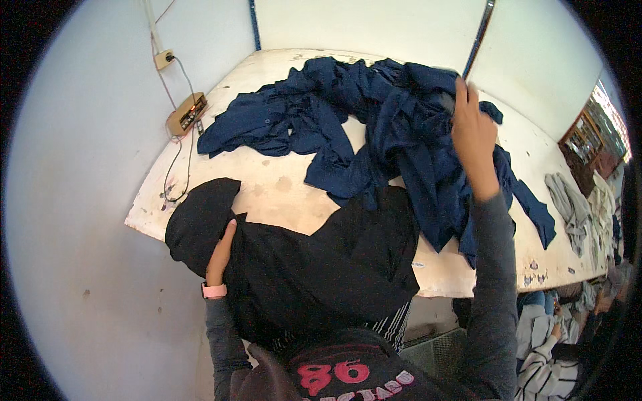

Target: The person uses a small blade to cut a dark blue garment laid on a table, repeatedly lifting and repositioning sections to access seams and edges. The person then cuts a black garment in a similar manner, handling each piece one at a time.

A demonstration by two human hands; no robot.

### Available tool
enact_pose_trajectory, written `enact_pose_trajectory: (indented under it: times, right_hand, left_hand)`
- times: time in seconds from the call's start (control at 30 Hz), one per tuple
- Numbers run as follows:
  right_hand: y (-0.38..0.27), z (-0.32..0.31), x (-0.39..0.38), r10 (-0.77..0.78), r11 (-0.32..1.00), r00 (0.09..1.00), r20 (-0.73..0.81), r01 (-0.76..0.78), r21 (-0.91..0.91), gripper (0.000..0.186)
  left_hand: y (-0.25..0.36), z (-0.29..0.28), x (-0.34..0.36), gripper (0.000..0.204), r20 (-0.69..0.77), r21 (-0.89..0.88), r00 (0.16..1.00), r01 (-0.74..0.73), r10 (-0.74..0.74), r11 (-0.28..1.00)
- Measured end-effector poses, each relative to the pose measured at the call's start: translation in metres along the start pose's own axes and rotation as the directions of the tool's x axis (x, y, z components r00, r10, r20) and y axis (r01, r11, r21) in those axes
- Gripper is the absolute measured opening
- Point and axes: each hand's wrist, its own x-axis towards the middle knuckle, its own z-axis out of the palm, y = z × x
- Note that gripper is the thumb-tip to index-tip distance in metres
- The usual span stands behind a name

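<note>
My left hand, with a pink band at the wrist, grips a black cloth garment at its left part. The thumb lies on top and the other fingers are hidden by the fabric. That garment spreads over the near table edge and across my lap, and its right end meets a heap of navy blue garments. Over the right side of the heap reaches my right hand. Its fingers stretch away from me, slightly apart, with no cloth plainly between them. Buttons show on part of the navy cloth.
The pale, stained tabletop borders white walls at the left and back. A small brown radio-like box with cables sits at the left edge, below a wall socket. Grey garments and a person in striped sleeves are at the right.
</note>
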Motion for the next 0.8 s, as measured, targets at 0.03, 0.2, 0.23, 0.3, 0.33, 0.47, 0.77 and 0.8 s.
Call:
enact_pose_trajectory:
  times: [0.03, 0.2, 0.23, 0.3, 0.33, 0.47, 0.77, 0.8]
  right_hand:
    - [-0.012, -0.007, -0.023, -0.099, 0.988, 0.991, 0.086, 0.088, 0.124, 0.044]
    - [-0.089, -0.090, -0.148, -0.632, 0.434, 0.616, 0.470, -0.222, 0.873, 0.056]
    - [-0.093, -0.098, -0.174, -0.631, 0.441, 0.611, 0.478, -0.225, 0.869, 0.053]
    - [-0.090, -0.094, -0.212, -0.603, 0.551, 0.508, 0.616, -0.293, 0.781, 0.044]
    - [-0.086, -0.092, -0.220, -0.577, 0.608, 0.453, 0.679, -0.317, 0.728, 0.040]
    - [-0.001, -0.104, -0.209, -0.420, 0.519, 0.754, 0.505, -0.256, 0.815, 0.041]
    - [0.266, -0.143, -0.200, 0.532, 0.501, 0.846, 0.013, -0.328, 0.801, 0.026]
    - [0.232, -0.142, -0.160, 0.421, 0.612, 0.907, -0.014, -0.273, 0.743, 0.024]
  left_hand:
    - [-0.005, -0.002, -0.002, 0.075, 0.007, 0.073, 1.000, -0.012, 0.011, 0.997]
    - [-0.048, -0.005, 0.004, 0.049, -0.213, 0.255, 0.922, -0.267, 0.324, 0.929]
    - [-0.035, -0.001, 0.004, 0.047, -0.217, 0.247, 0.924, -0.259, 0.314, 0.934]
    - [-0.006, -0.017, -0.006, 0.046, -0.134, 0.341, 0.979, -0.099, 0.153, 0.935]
    - [0.016, -0.032, -0.013, 0.047, -0.054, 0.433, 0.998, 0.032, -0.009, 0.901]
    - [0.063, -0.097, -0.055, 0.048, 0.058, -0.026, 0.981, 0.185, -0.184, 0.982]
    - [0.047, -0.202, -0.051, 0.062, -0.201, 0.035, 0.878, -0.437, 0.435, 0.899]
    - [0.054, -0.197, -0.032, 0.056, -0.303, -0.400, 0.869, -0.488, 0.391, 0.776]
